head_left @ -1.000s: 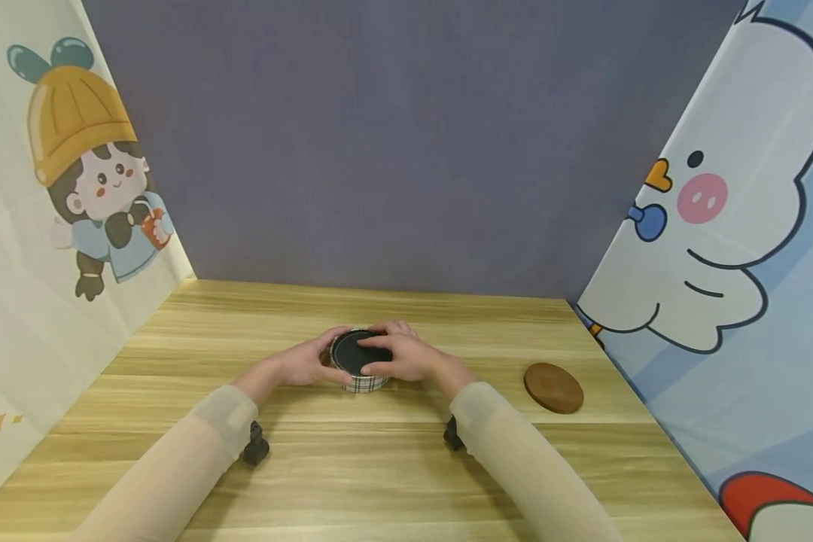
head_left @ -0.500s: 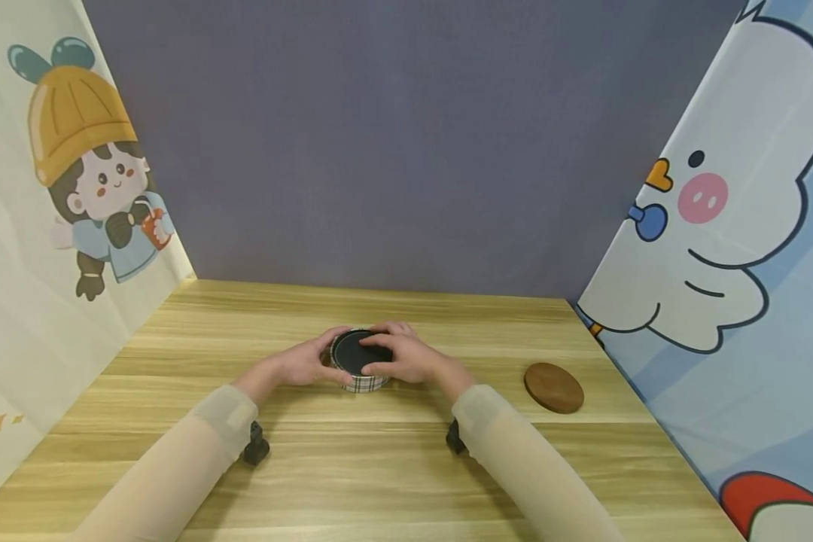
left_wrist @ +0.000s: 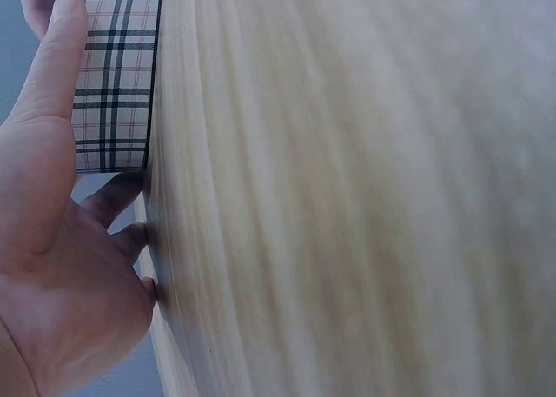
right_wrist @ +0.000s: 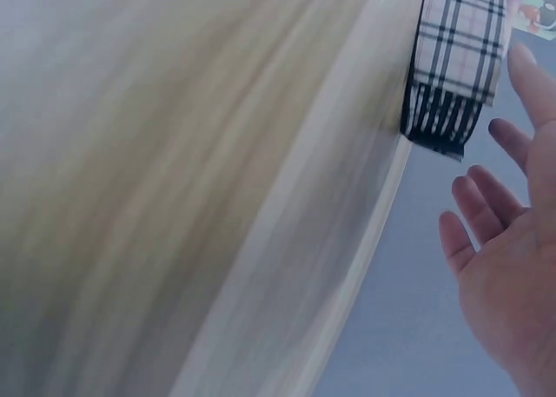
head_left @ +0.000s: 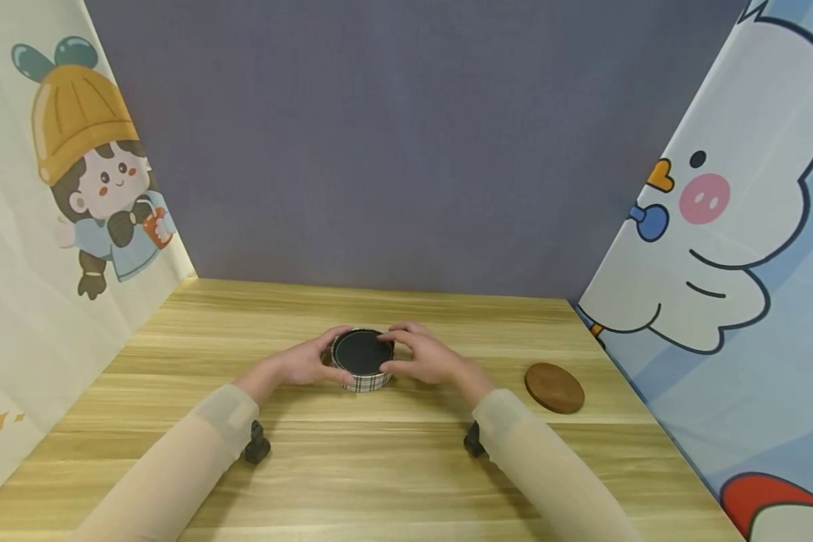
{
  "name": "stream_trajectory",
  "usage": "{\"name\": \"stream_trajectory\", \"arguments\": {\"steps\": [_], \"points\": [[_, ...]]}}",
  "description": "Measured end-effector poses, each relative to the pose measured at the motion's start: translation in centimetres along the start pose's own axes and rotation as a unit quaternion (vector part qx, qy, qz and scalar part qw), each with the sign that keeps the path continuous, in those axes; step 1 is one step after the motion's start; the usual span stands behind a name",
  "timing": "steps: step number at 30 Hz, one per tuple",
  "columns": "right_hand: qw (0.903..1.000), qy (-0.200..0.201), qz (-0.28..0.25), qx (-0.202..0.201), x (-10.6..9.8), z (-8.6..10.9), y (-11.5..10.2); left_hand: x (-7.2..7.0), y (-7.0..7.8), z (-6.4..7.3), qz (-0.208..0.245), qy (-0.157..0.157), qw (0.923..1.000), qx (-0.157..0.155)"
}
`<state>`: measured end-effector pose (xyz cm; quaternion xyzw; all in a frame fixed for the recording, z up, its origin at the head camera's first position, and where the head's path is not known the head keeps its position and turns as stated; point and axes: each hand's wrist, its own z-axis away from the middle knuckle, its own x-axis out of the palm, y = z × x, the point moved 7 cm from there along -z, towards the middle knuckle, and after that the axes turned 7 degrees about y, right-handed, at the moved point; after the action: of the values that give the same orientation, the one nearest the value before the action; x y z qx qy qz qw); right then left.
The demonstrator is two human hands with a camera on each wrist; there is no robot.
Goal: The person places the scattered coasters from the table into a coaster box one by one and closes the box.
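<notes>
A low round box [head_left: 362, 352] with a black top and a plaid side stands on the wooden table. My left hand [head_left: 306, 362] holds its left side, the thumb at the front and the fingers reaching round behind. In the left wrist view the thumb lies along the plaid side [left_wrist: 117, 84]. My right hand [head_left: 432, 358] is at the box's right edge, thumb and fingers spread. From the right wrist, that hand [right_wrist: 512, 241] looks apart from the box [right_wrist: 456, 45], whose end shows a black-and-white striped patch.
A round brown wooden disc [head_left: 554, 388] lies on the table [head_left: 352, 482] to the right of my right hand. A grey panel [head_left: 393, 150] rises behind the table, with cartoon-printed sheets at the left [head_left: 13, 263] and right [head_left: 738, 301].
My right hand has drawn back to the right, off the box's top, and more of the black surface shows. The left hand and the box stay about where they were.
</notes>
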<state>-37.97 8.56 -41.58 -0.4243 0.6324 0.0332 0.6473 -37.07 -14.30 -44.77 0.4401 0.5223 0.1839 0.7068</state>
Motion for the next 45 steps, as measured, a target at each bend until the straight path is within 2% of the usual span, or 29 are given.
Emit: {"name": "stream_trajectory", "arguments": {"steps": [6, 17, 26, 34, 38, 41, 45], "points": [[0.9997, 0.004, -0.025, -0.008, -0.9, 1.3, 0.9, 0.0, 0.1, 0.0, 0.011, 0.003, 0.9999, 0.006], [0.9994, -0.007, -0.018, -0.027, -2.5, 5.0, 2.0, 0.0, 0.1, 0.1, 0.007, 0.007, 0.9999, 0.005], [0.9999, 0.002, -0.012, -0.006, -4.8, 8.3, 4.0, 0.0, 0.1, 0.1, 0.006, 0.007, 1.0000, 0.002], [0.9991, 0.010, -0.003, 0.042, -7.4, 11.3, 7.3, 0.2, 0.2, 0.0, 0.008, 0.006, 0.9999, 0.004], [0.9977, 0.027, 0.004, 0.061, -8.4, 12.9, 9.3, 0.3, 0.1, 0.0, 0.004, 0.004, 1.0000, 0.006], [0.9966, 0.045, 0.022, 0.065, -9.2, 14.2, 10.4, 0.2, 0.1, 0.0, 0.001, 0.006, 0.9999, 0.010], [0.9957, 0.064, 0.046, 0.048, -10.4, 15.8, 11.5, 0.2, 0.1, 0.0, 0.002, 0.007, 0.9999, 0.010]]}}
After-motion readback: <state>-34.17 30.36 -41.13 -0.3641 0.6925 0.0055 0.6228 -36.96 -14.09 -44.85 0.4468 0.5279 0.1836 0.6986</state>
